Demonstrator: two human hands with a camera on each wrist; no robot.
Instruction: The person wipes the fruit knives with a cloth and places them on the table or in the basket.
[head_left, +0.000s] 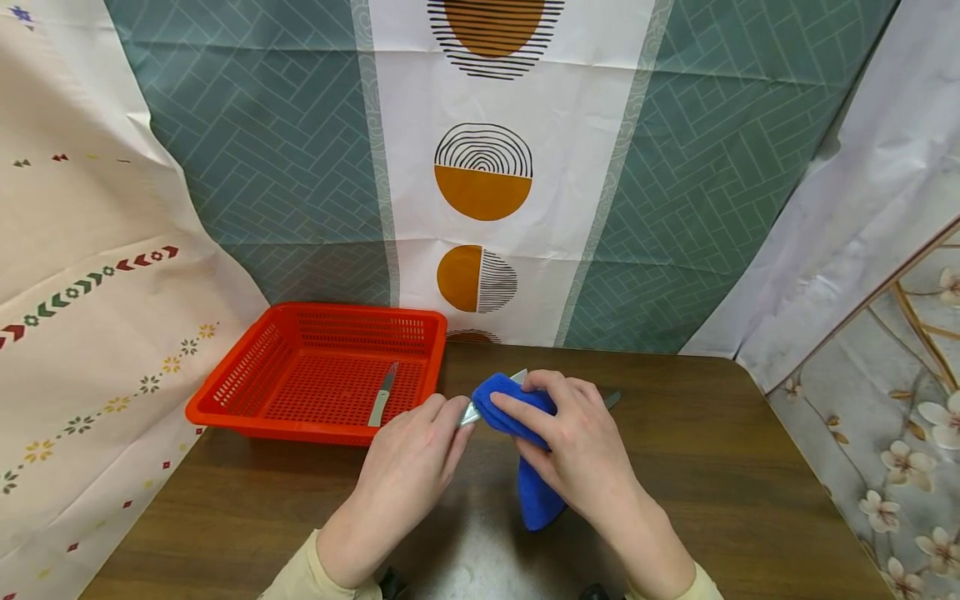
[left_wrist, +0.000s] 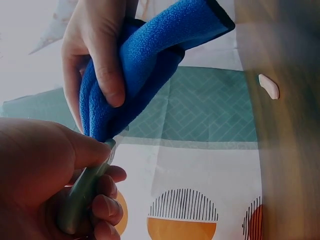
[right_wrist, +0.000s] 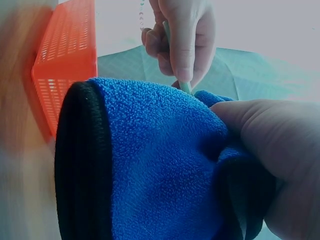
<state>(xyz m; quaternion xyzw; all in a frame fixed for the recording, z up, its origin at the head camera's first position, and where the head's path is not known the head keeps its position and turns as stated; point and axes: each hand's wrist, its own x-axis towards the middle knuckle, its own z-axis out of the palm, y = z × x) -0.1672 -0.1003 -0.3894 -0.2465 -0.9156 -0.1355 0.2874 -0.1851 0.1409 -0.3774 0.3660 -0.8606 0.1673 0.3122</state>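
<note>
My left hand (head_left: 416, 454) grips the pale green handle (left_wrist: 82, 195) of a knife (head_left: 470, 414), fingers curled round it. Folded over the blade is a blue cloth (head_left: 536, 492) with dark edging, which my right hand (head_left: 581, 437) pinches between thumb and fingers. The blade's tip shows just past the cloth in the head view; the cloth hides most of the rest. In the right wrist view the cloth fills the middle, and the left hand is beyond it at the top.
A red plastic basket (head_left: 300, 432) stands at the table's back left, with another knife (head_left: 384, 396) lying inside. Behind my right hand, a dark blade-like tip (head_left: 612, 400) shows on the brown table (head_left: 712, 467). Patterned curtains (head_left: 675, 208) hang behind.
</note>
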